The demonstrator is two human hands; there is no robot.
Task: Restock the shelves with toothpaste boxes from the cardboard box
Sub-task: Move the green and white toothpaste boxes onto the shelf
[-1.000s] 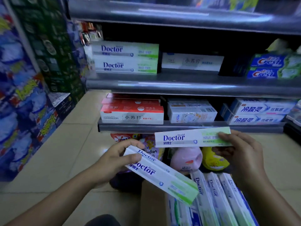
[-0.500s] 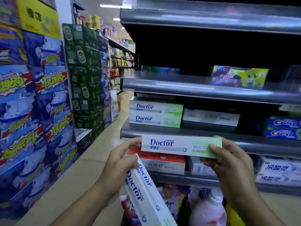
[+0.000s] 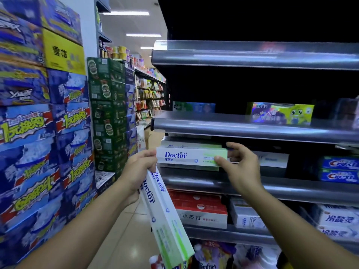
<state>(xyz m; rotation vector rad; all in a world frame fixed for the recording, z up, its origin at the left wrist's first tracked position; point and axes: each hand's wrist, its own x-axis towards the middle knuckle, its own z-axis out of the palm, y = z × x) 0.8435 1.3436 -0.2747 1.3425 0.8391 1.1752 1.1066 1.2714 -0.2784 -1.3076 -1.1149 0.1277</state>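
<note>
A white and green Doctor toothpaste box [image 3: 191,156] lies level in front of the middle shelf [image 3: 272,186]. My right hand [image 3: 238,166] pinches its right end, and fingertips of my left hand [image 3: 138,171] touch its left end. My left hand also grips a second Doctor box [image 3: 167,220], which hangs down and tilts to the right. Behind the level box, Doctor boxes [image 3: 191,145] are stacked on that shelf. The cardboard box is out of view.
Crest boxes [image 3: 339,169] sit at the shelf's right, a white box [image 3: 272,159] in between. Red and white boxes [image 3: 200,209] fill the shelf below, bottles [image 3: 213,257] stand at the bottom. Stacked beer cartons [image 3: 44,133] wall the aisle on the left.
The view has risen from the cardboard box to the shelves. Both hands have lifted the level Doctor box up to the middle shelf; the second box now hangs steeper from my left hand.
</note>
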